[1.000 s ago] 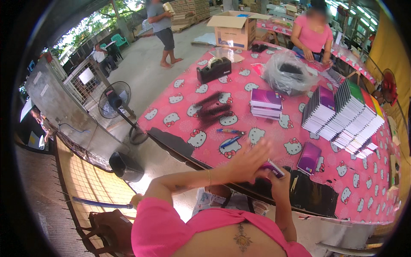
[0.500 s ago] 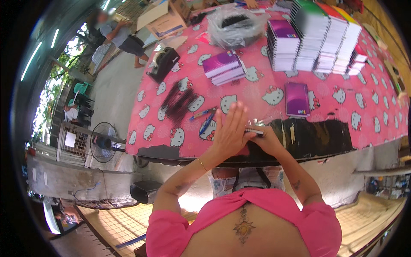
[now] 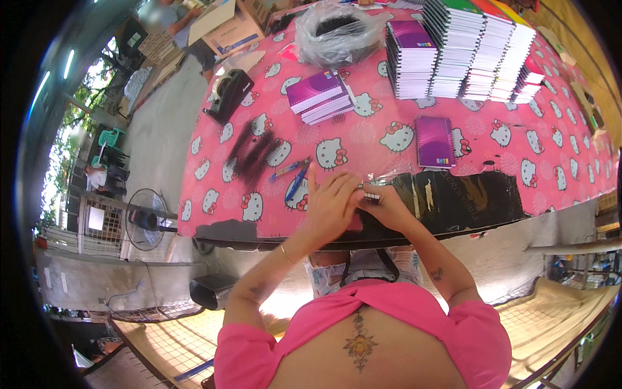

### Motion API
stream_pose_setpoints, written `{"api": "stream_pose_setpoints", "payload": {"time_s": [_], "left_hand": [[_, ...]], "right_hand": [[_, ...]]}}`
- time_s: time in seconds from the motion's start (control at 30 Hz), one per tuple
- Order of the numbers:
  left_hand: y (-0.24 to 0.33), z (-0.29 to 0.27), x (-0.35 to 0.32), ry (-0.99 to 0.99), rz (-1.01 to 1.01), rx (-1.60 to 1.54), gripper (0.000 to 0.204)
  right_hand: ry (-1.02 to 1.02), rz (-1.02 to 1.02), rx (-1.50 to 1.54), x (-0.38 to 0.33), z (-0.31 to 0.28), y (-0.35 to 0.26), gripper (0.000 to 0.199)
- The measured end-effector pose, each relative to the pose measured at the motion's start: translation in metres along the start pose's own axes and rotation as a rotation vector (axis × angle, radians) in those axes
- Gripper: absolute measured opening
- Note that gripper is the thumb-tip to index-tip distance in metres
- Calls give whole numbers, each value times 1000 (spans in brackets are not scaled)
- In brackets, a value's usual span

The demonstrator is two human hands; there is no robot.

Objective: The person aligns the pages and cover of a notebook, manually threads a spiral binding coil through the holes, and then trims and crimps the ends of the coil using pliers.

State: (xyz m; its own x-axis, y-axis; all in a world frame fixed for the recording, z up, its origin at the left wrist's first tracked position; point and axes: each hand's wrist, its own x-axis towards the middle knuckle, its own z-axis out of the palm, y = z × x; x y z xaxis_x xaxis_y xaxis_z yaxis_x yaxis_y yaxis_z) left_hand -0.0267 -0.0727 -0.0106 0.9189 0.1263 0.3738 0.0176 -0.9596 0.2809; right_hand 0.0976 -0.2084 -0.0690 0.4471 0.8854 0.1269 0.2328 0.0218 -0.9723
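Close to the table's front edge, my two hands meet around a small spiral notebook (image 3: 371,196); only its ridged black-and-white edge shows. My right hand (image 3: 387,206) grips it from the right with curled fingers. My left hand (image 3: 332,206) bends over its left side, thumb pressed near the edge, hiding most of it. Two blue pens (image 3: 297,185) lie just left of my left hand, beside a tangle of black binding coils (image 3: 251,157). A purple notebook (image 3: 435,142) lies flat beyond my right hand.
Tall stacks of spiral notebooks (image 3: 457,58) stand at the far right. A short purple notebook stack (image 3: 322,97), a black tape dispenser (image 3: 227,96) and a clear plastic bag (image 3: 337,39) with black coils are farther back. A cardboard box (image 3: 227,29) and a fan (image 3: 148,219) are leftward.
My left hand's fingers, stretched out and raised before, have lowered and bent over the notebook. My right hand keeps its grip. The whole view has shifted slightly.
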Motion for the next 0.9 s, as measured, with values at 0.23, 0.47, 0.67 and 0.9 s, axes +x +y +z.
{"api": "stream_pose_setpoints", "payload": {"time_s": [0.23, 0.47, 0.67, 0.9], "left_hand": [[5, -2, 9, 173, 74, -118, 18], [-3, 8, 6, 140, 93, -88, 16], [-2, 6, 2, 152, 81, -97, 18], [9, 5, -1, 228, 145, -112, 24]], "right_hand": [[87, -171, -257, -15, -30, -31, 34], [-17, 66, -60, -10, -64, -43, 25], [-99, 22, -128, 0, -66, -48, 16], [205, -144, -496, -7, -30, -35, 13]]}}
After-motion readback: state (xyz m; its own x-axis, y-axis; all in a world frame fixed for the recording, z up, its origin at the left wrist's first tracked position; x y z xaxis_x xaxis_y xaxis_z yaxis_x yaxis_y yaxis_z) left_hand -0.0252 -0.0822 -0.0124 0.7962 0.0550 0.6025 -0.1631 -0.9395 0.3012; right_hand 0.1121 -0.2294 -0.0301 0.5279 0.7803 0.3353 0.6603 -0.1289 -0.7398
